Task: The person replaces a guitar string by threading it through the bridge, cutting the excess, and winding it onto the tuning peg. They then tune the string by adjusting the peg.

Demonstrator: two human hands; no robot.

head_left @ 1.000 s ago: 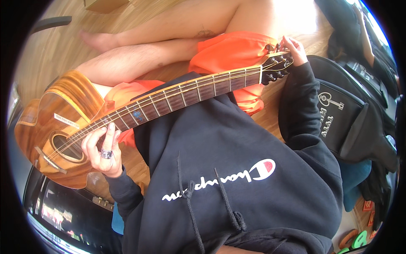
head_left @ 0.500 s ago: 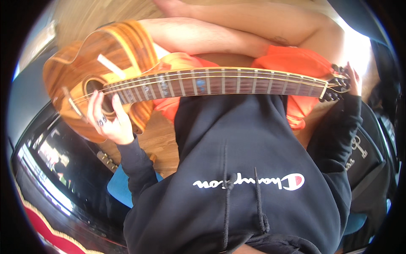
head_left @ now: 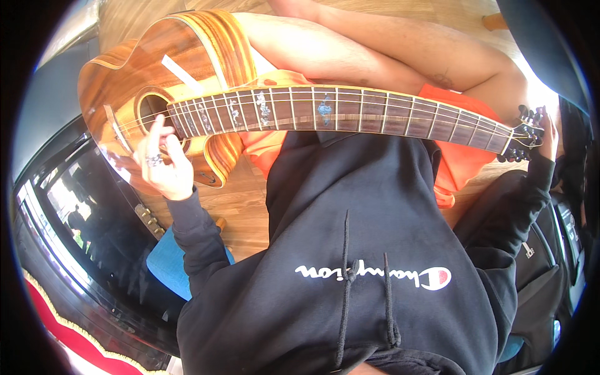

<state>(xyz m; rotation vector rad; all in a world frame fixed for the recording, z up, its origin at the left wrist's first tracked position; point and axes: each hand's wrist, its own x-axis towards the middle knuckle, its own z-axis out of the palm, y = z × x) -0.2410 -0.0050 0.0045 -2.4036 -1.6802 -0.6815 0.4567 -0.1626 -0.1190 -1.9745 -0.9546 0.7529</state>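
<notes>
An acoustic guitar point(head_left: 103, 84) with a glossy striped-wood body lies across my lap, its body at the left and its neck running right. Over the strings beside the sound hole point(head_left: 152, 103), my left hand point(head_left: 165, 169) has its fingers partly bent and apart, with rings on it and nothing seen in its grasp. Pale inlays mark the dark fretboard point(head_left: 369, 112). At the far right my right hand point(head_left: 550, 134) reaches round the headstock point(head_left: 528, 134), fingertips at a tuning peg point(head_left: 540, 111); its other fingers are mostly hidden.
A glossy black curved surface point(head_left: 81, 231) stands at the left, with a red gold-fringed cloth point(head_left: 56, 319) below it. Beside my left arm is a blue seat point(head_left: 167, 259). A black bag point(head_left: 531, 275) lies at the right. Wooden floor point(head_left: 244, 219) shows under the guitar.
The guitar and both hands appear farther right in the view. My left hand's fingers have drawn in from a wider spread over the sound hole. My right hand stays at the headstock.
</notes>
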